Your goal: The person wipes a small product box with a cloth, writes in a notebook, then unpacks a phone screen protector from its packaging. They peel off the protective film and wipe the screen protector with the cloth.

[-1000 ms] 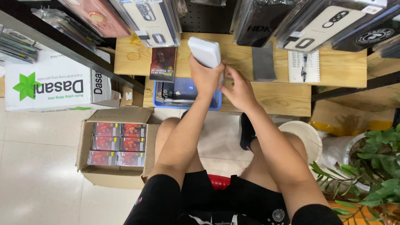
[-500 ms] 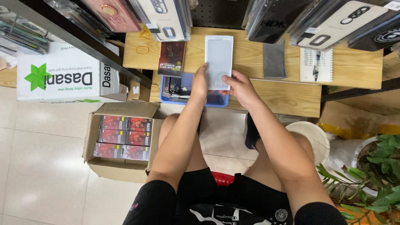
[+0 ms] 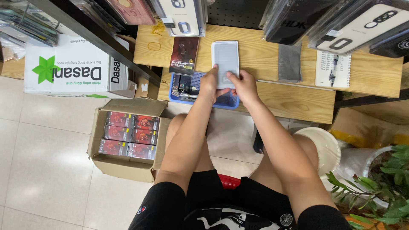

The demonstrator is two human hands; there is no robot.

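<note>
Above the blue basket (image 3: 187,87), at the near edge of the wooden desk (image 3: 294,100), both hands meet on a white phone case (image 3: 225,59). The case is a flat, pale rectangle with rounded corners and a dull, slightly see-through face, held upright so its long side points away from the body. Its lower end sits between the two hands; most of it stands clear above them, over the upper level of the desk.

The left hand (image 3: 208,85) pinches the lower left edge, thumb on the front face and fingers behind. The right hand (image 3: 243,85) takes the lower right corner the same way, its thumb lying across the front. Both hands have a narrow grip, closed on the thin case, and the fingertips of the two hands nearly touch under it.

The basket is plastic mesh with small dark packets inside, and it lies just under the left wrist. A dark red flat box (image 3: 184,55) rests on the desk just left of the case. A grey cloth (image 3: 289,63) lies to the right of it, and farther right a small white notebook (image 3: 333,68) with a pen on it. On the tiled floor to the left, an open cardboard box (image 3: 123,164) holds rows of red packets.
</note>
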